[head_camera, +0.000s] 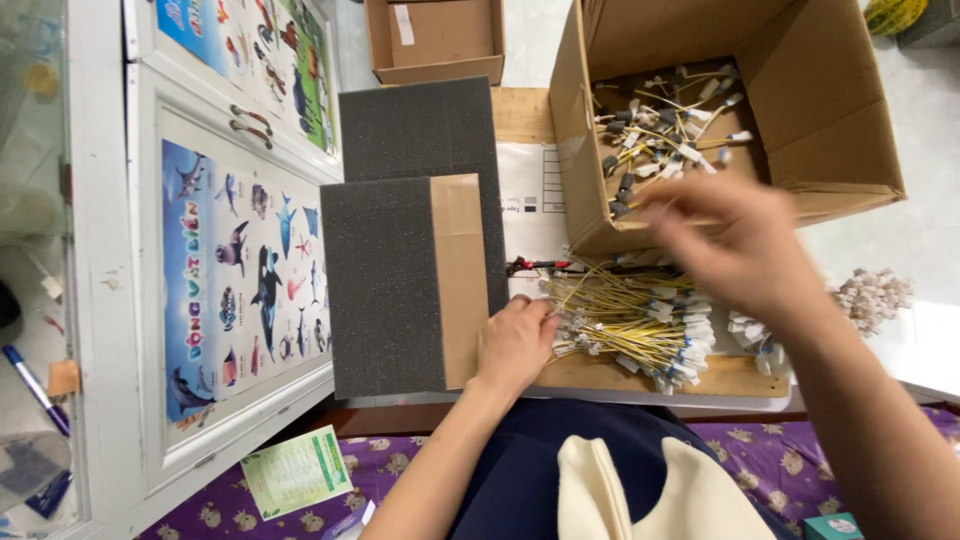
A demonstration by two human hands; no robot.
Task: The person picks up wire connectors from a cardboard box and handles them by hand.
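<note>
Setting: seen from above, a small wooden counter (740, 378) sits over the person's lap, with pale floor beyond it and a purple patterned cloth (400, 465) below.
Left side: white cabinet doors (140, 200) with sea-animal posters (245, 290) stand well to the left of the left hand.
Left hand (515, 345): lies knuckles up on the counter, fingers curled loosely, fingertips touching the near end of the wire bundle; it closes on nothing that can be seen.
Right hand (735, 240): raised and blurred in front of the cardboard box, fingers drawn together; whether it pinches a wire cannot be told.
Wire bundle (630, 325): many thin yellow wires lying side by side between the two hands, each with small white and dark tips, fanned out toward the right hand's wrist.
Cardboard box (700, 110): open, tipped on its side just beyond the right hand, holding a loose tangle of the same yellow wires with dark and white ends.
Foam pads (400, 270): two dark grey slabs, the nearer one with a brown tape strip, just left of the left hand.
White cluster (872, 295): small pale pieces heaped right of the right forearm.
Smaller box (435, 40): far beyond the foam.
</note>
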